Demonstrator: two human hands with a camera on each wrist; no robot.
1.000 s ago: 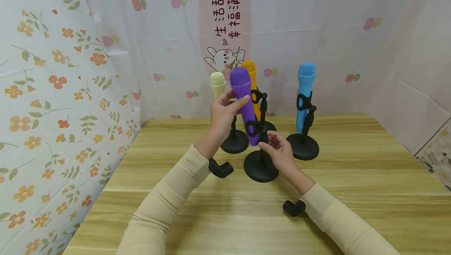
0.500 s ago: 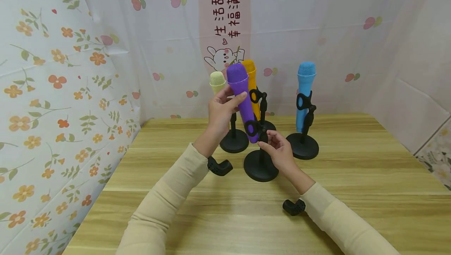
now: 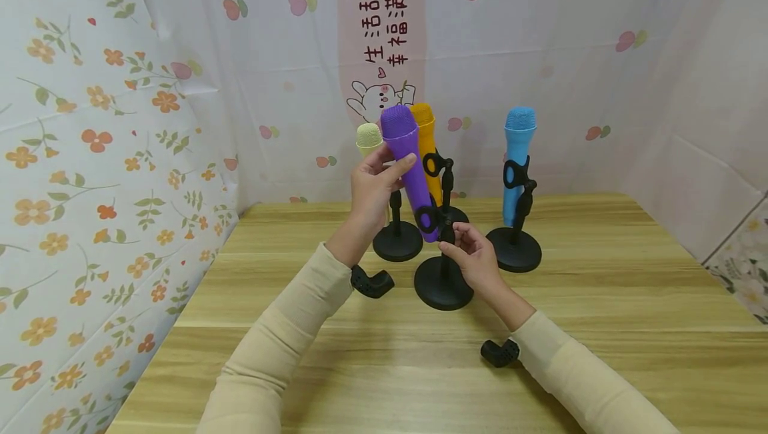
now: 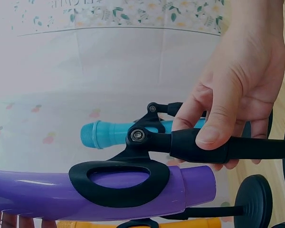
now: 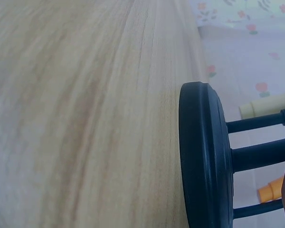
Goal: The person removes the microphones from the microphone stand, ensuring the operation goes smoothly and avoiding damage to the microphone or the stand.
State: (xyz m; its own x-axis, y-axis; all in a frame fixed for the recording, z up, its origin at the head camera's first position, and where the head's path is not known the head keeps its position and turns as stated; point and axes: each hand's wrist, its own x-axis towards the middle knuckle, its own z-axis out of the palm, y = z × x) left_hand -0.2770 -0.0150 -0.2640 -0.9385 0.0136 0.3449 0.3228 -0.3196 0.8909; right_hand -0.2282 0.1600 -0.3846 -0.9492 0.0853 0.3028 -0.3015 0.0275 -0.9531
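Observation:
A purple microphone (image 3: 414, 167) leans to the left in the ring clip (image 3: 427, 219) of a black desktop stand (image 3: 444, 284). My left hand (image 3: 375, 187) grips its upper body just below the mesh head. My right hand (image 3: 474, 257) pinches the stand's neck under the clip joint; in the left wrist view the thumb of that right hand (image 4: 237, 90) lies along the black collar (image 4: 194, 146). The clip circles the purple tube near its lower end. In the right wrist view the stand's round base (image 5: 204, 156) sits on the wooden table.
Behind stand a yellow microphone (image 3: 369, 135), partly hidden by my left hand, and an orange one (image 3: 426, 129). A blue microphone (image 3: 519, 137) stands in its holder at right. Two black bent perforated pieces (image 3: 373, 284) (image 3: 500, 353) lie on the wooden table (image 3: 384, 374).
My left hand has tilted the top of the purple microphone a little to the left and up, its lower end rising slightly. My right hand stays on the stand's neck.

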